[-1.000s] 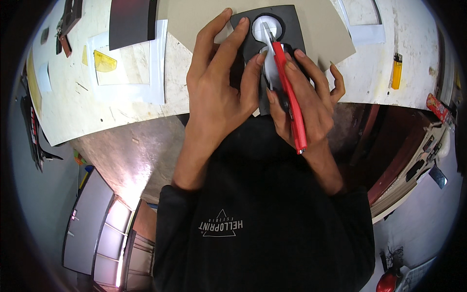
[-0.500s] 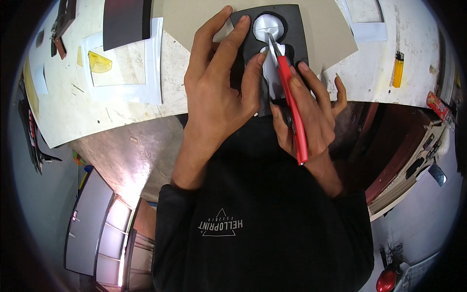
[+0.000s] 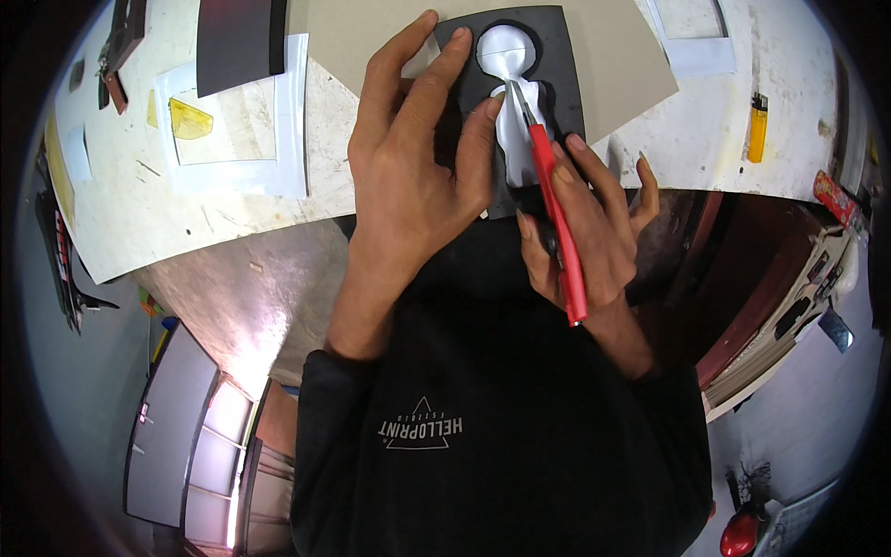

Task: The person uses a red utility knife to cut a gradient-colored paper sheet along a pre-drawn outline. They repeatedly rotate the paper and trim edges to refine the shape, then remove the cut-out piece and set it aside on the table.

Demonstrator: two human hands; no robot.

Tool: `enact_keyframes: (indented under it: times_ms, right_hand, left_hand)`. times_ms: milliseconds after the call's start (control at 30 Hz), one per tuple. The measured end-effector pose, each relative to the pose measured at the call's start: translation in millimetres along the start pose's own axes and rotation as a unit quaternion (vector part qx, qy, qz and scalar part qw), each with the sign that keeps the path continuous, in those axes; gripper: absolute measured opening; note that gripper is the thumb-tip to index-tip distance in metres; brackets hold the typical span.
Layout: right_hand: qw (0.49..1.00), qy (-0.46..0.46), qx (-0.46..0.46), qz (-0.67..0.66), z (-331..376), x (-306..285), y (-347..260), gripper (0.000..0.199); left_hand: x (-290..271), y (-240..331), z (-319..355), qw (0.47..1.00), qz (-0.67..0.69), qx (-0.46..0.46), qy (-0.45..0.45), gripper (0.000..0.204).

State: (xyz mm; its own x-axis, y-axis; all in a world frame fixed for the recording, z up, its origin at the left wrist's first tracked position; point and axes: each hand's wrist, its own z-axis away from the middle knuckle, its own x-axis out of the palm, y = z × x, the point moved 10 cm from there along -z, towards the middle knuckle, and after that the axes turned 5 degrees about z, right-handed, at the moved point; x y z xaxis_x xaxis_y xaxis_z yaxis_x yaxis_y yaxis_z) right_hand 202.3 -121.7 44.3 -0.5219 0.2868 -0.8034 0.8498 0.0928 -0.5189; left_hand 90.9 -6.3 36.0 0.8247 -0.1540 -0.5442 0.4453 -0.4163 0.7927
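A black rectangular panel (image 3: pixel 564 70) lies at the table's front edge, with a figure-shaped recess cut in it. In that recess sits a shiny white figure-shaped piece (image 3: pixel 522 153) with a round head and a longer body. My left hand (image 3: pixel 418 153) is spread over the panel's left side, fingertips at its upper left and thumb beside the figure's neck. My right hand (image 3: pixel 594 227) is closed around a red-handled tool with a slim pointed metal tip (image 3: pixel 549 176). The tip touches or hovers at the figure's neck, near my left thumb; I cannot tell which.
Grey-beige board (image 3: pixel 622 65) lies under the panel. On the left are a white frame-shaped sheet (image 3: pixel 292 139), a yellow translucent piece (image 3: pixel 192 119) and a dark panel (image 3: pixel 241 46). A yellow lighter (image 3: pixel 758 130) and another white frame (image 3: pixel 701 58) lie to the right.
The tool's tip has drawn back from the figure's round head to its neck. The panel has shifted slightly left. My left hand keeps nearly the same pose.
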Motion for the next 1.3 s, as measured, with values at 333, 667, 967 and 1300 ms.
enact_keyframes:
  times_ms: [333,667,967,1300]
  right_hand:
    - [0.995,0.057,-0.009,-0.081,-22.2,-22.4,4.8,0.049]
    - [0.986,0.095,0.009,-0.137,-22.1,-15.2,14.0,0.055]
    - [0.986,0.064,0.018,-0.150,-30.9,-9.2,8.7,0.050]
    - [0.992,-0.009,-0.032,-0.121,-35.5,9.1,3.0,0.049]
  left_hand:
    - [-5.0,-4.8,5.0,0.994,0.033,-0.107,0.007,0.043]
    - [-10.3,-5.7,2.8,0.989,0.012,-0.144,0.022,0.049]
    - [-13.3,-8.4,-2.1,0.992,-0.004,-0.124,0.021,0.047]
    - [-16.3,-9.6,-23.1,0.997,-0.012,-0.032,-0.071,0.046]
